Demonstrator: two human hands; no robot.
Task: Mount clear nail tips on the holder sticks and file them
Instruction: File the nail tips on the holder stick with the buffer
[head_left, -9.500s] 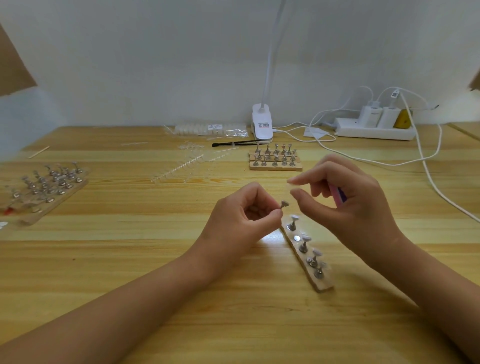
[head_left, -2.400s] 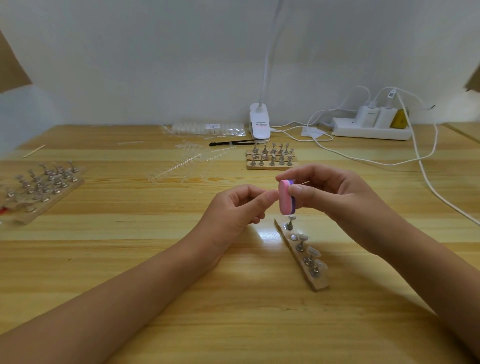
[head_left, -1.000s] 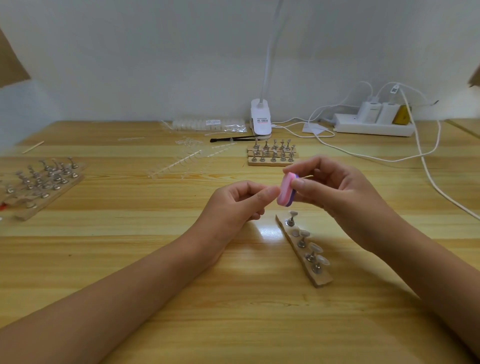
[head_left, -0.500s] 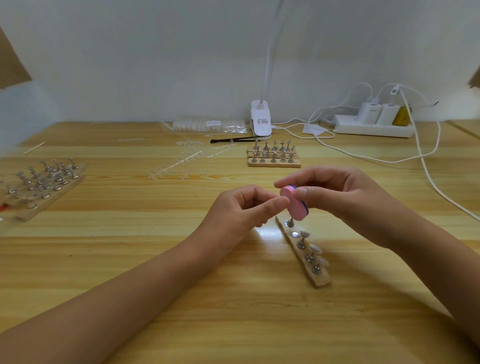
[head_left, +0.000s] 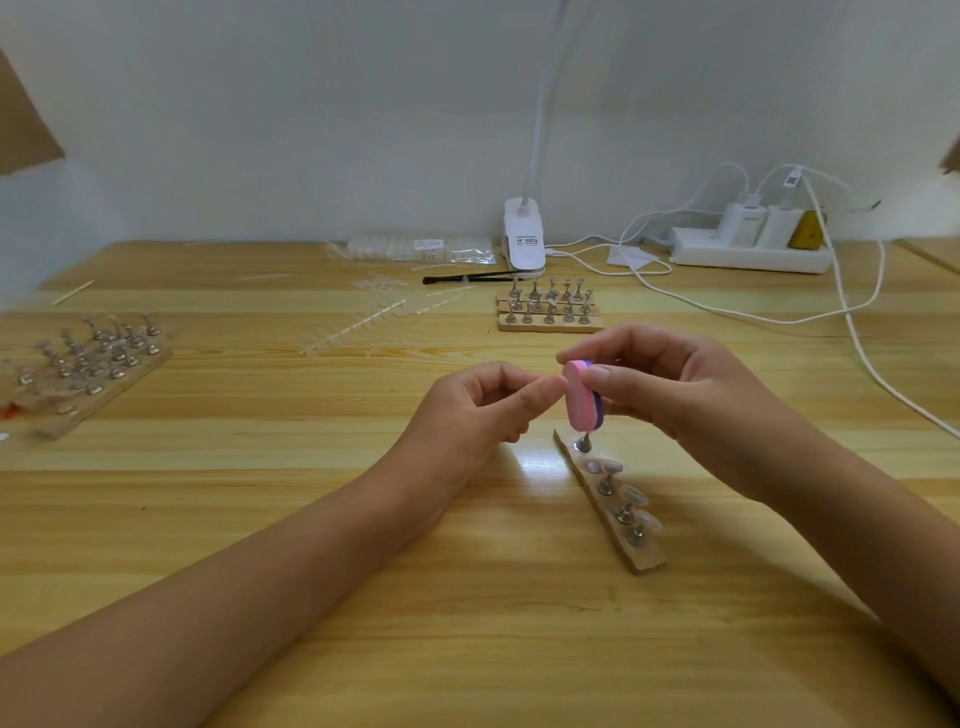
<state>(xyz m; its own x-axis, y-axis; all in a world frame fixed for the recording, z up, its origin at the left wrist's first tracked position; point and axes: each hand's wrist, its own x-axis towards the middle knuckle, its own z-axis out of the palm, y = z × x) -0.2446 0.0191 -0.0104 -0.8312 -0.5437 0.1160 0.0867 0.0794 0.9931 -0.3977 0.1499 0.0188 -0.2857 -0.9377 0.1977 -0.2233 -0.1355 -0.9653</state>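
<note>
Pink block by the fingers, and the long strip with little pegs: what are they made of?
The pink buffer block looks like soft foam: matte and thick, with a purple layer on one side. The strip looks like bare wood, pale brown with grain lines. Its pegs look like metal, silvery and shiny.

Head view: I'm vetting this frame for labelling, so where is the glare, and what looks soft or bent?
Head view: a white glare patch sits on the table just left of the wooden holder strip; the holder racks at far left are soft and smeared; the wide lens stretches the forearms toward the bottom corners; the pink file block in the right hand looks fairly sharp.
</note>
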